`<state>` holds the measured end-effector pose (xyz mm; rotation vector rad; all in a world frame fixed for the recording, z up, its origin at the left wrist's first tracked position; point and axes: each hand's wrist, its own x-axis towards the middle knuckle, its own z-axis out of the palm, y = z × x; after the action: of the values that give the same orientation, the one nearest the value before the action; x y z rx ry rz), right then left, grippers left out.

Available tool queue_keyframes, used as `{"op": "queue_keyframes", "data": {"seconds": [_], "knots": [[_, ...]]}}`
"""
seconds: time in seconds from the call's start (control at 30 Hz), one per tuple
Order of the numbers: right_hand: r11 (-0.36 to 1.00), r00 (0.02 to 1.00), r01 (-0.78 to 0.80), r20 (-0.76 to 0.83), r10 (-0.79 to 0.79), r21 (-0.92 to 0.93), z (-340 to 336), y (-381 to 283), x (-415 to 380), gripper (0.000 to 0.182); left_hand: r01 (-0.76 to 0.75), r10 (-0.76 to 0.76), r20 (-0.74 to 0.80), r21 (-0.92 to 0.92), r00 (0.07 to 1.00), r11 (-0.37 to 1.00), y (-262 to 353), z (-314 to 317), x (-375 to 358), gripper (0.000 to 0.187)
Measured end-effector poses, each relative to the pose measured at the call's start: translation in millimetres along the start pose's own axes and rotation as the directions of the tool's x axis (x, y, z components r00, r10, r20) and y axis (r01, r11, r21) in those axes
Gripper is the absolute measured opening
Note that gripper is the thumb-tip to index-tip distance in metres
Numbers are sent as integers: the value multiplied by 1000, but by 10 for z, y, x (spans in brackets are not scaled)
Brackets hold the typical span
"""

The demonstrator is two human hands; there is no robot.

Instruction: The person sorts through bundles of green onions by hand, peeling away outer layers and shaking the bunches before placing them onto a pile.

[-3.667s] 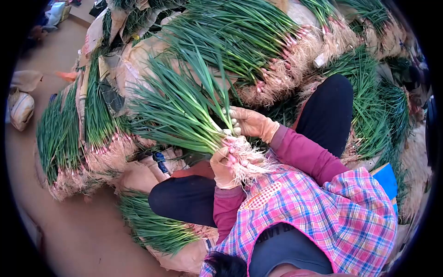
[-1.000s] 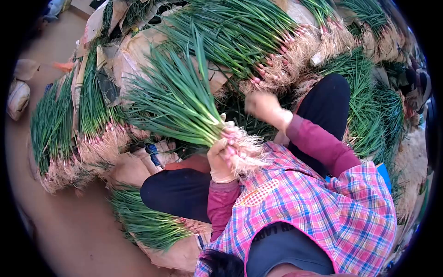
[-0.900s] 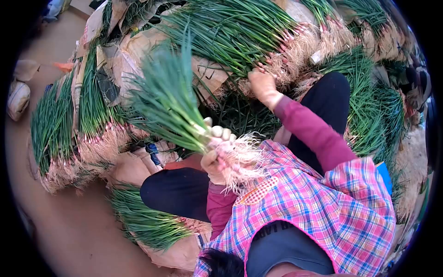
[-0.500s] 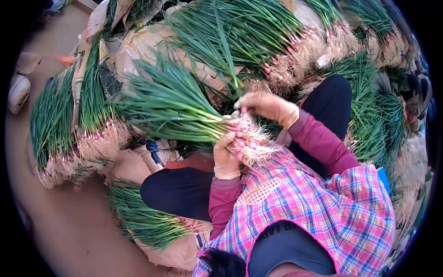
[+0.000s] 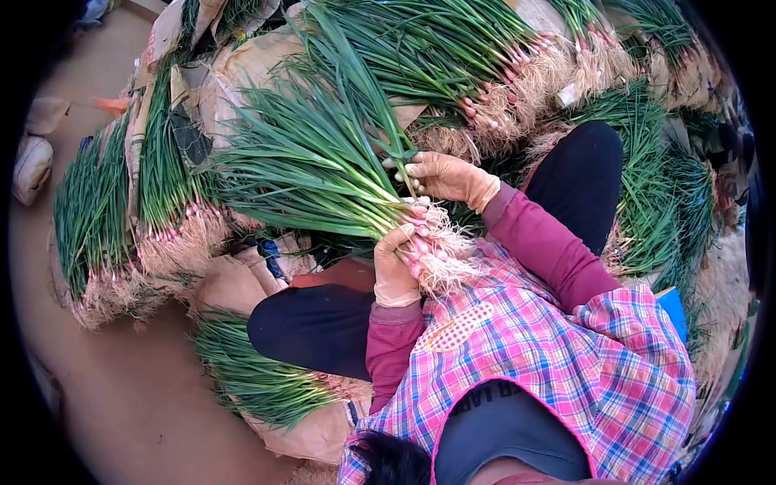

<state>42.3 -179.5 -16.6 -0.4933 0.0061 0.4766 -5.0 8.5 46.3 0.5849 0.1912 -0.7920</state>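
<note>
My left hand (image 5: 396, 260), in a pale thin glove, is wrapped round a bunch of spring onions (image 5: 323, 182) just below the pink bulbs. The green leaves fan out to the left, and the whitish roots hang toward the apron. On the far side of the bulbs, my right hand (image 5: 453, 178), gloved the same way, is closed at the lower end of a few long spring onion leaves (image 5: 360, 89). A thin strand runs from its fingertips down to the bunch. Exactly how the fingers grip is partly hidden.
A large heap of spring onions (image 5: 428, 48) lies ahead, roots to the right. More bundles stand at the left (image 5: 93, 210) and lie at the right (image 5: 647, 194). Another bundle (image 5: 267, 372) rests on brown paper (image 5: 299, 440) beside the bent knee (image 5: 307, 331). Brown floor (image 5: 121, 388) shows at left.
My right hand has shifted left and slightly up, away from the bulbs. The long leaves by its fingers have swung left. My left hand keeps its hold on the bunch.
</note>
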Motion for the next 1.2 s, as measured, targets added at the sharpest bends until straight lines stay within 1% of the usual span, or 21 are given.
{"op": "queue_keyframes", "data": {"seconds": [0.07,0.13,0.2,0.23,0.27,0.33,0.4,0.57,0.6,0.67,0.73,0.77,0.8,0.87,0.9,0.93,1.0,1.03,1.07,1.13,1.2], "knots": [[998,993,53,-108,-56,-37,20,76,79,33,-63,61,-60,-33,996,997,-13,-17,1,40],[990,984,113,-150,-100,80,30,182,120,27,12,-13,-20,-52,1000,999,86,-15,-82,40],[896,855,426,-382,-352,125,-216,194,225,20,-13,12,-22,-55,1000,998,116,43,-98,41],[870,797,469,-497,-344,150,-184,16,128,16,-42,40,-28,-59,999,997,108,45,-111,41],[919,838,390,-433,-331,54,-206,-62,106,19,-47,45,-32,-57,998,997,124,28,-131,41],[997,946,68,-320,-51,41,-11,-30,147,21,1,-2,-35,-26,999,1000,135,15,-120,42],[997,996,11,-86,-4,80,176,45,151,24,-21,15,-82,-78,997,997,101,66,-70,45],[993,988,5,-151,13,117,74,223,224,16,-145,149,-66,52,987,988,54,-61,-93,41],[985,986,2,-167,27,172,69,246,212,14,-92,91,-34,-5,995,996,91,-84,-114,38],[968,891,21,-434,-131,-249,209,182,175,16,-43,38,-55,-96,998,994,90,12,-134,35],[793,799,34,-459,-387,-609,284,142,133,21,-35,40,-102,47,994,998,42,-195,-42,32],[692,672,153,-440,-596,-705,204,237,180,25,-11,13,-101,21,995,1000,72,-82,-73,33],[550,528,173,-394,-752,-817,38,184,192,26,-143,164,-240,102,957,984,32,64,-108,33],[683,659,-46,-536,-528,-729,12,29,-24,26,-78,78,-44,4,996,997,102,-36,-195,36],[92,858,-236,-252,-448,-967,-171,68,-117,27,-122,122,-51,21,991,992,100,-36,-212,39],[-65,898,-438,-440,13,-896,40,27,-245,37,-118,119,-49,22,992,993,110,-63,-209,39],[-244,896,-441,-412,-162,-864,-107,225,-399,41,-131,132,-98,10,986,991,131,-218,-199,40],[-42,795,-490,-427,-431,-870,-167,199,-366,35,-143,144,98,-15,985,990,118,-409,-156,48],[-32,669,-598,-476,-571,-801,-164,89,-265,29,-190,192,92,-34,977,981,77,-366,-173,55],[81,693,-414,-371,-619,-907,-451,69,-6,26,-209,228,98,-170,969,963,9,-469,-134,64],[758,847,-279,-523,-94,-589,-438,-21,139,23,-269,271,-3,-103,963,957,60,-86,-195,63]]}}
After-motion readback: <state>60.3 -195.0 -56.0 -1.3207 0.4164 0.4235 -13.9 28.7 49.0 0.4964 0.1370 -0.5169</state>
